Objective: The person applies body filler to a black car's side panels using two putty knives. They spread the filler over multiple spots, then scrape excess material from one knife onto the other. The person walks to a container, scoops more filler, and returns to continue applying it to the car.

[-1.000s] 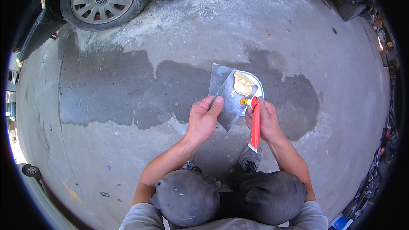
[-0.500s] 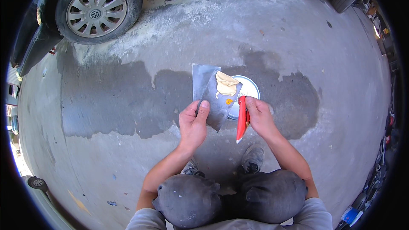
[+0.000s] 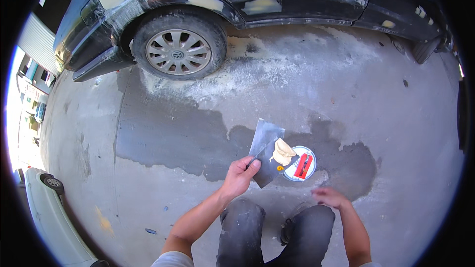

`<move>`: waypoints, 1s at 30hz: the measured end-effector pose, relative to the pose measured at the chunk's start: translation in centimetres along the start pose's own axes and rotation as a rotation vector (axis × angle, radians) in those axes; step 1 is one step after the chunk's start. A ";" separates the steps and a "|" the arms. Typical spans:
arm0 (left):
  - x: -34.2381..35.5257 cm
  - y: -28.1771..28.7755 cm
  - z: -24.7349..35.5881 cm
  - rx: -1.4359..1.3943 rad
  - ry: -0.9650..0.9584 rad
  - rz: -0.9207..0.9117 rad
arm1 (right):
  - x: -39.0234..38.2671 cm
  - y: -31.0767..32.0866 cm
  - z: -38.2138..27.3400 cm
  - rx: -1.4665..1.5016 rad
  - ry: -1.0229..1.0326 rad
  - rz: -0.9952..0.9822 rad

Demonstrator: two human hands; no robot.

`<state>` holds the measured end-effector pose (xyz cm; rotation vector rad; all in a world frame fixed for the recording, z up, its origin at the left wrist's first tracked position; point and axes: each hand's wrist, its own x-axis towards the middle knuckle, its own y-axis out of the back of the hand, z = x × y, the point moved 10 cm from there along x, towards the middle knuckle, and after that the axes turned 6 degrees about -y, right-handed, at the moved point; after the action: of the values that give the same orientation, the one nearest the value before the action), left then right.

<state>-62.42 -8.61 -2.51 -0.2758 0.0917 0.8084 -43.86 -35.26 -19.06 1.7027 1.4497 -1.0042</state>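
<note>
My left hand [image 3: 241, 174] grips two overlapping flat metal spreaders [image 3: 264, 133], thumb on top. On the darker one sits a lump of beige body filler [image 3: 283, 152], with a small orange-yellow dab of paste [image 3: 280, 168] beside it. Just to the right, partly covered by the spreader's edge, a round white can lid [image 3: 289, 173] shows. A red tube [image 3: 303, 166] lies across that lid. My right hand [image 3: 329, 198], slightly blurred, is empty above my right knee, its fingers apart and pointing left, a little below the lid.
Across the top stands a dark car [image 3: 297, 7] with beige filler patches on its panels; its wheel [image 3: 178, 54] is at upper left. White dust and dark damp-looking patches mark the concrete floor [image 3: 163, 133]. A light-coloured car [image 3: 52, 217] is at lower left.
My right hand has let go of the red tube, which now lies on the lid, and has drawn back toward my knee. The view has tilted up, showing more of the dark car.
</note>
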 end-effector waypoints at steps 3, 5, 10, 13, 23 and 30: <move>-3.3 -1.4 6.2 -0.056 0.071 -0.019 | -9.1 -1.4 -0.8 0.106 0.038 0.128; -5.9 -3.1 10.3 -0.134 0.120 -0.043 | -14.7 -2.5 -4.2 -0.004 0.009 0.123; -14.0 -9.6 22.7 -0.164 0.210 -0.192 | -31.9 -7.9 -20.9 0.808 0.223 -0.064; -18.0 -12.0 30.7 -0.162 0.213 -0.315 | -41.6 -10.5 -30.8 1.004 0.382 -0.133; -23.6 -12.4 49.0 -0.069 0.014 -0.394 | -58.0 -9.6 -37.5 1.239 0.695 0.166; -28.4 -10.5 55.6 -0.548 -0.091 -0.123 | -67.9 -9.3 -34.6 1.136 0.865 0.343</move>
<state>-75.71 -19.93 58.36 -0.7531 -0.2353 0.7105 -54.29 -35.44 57.02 3.3805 0.9184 -0.9916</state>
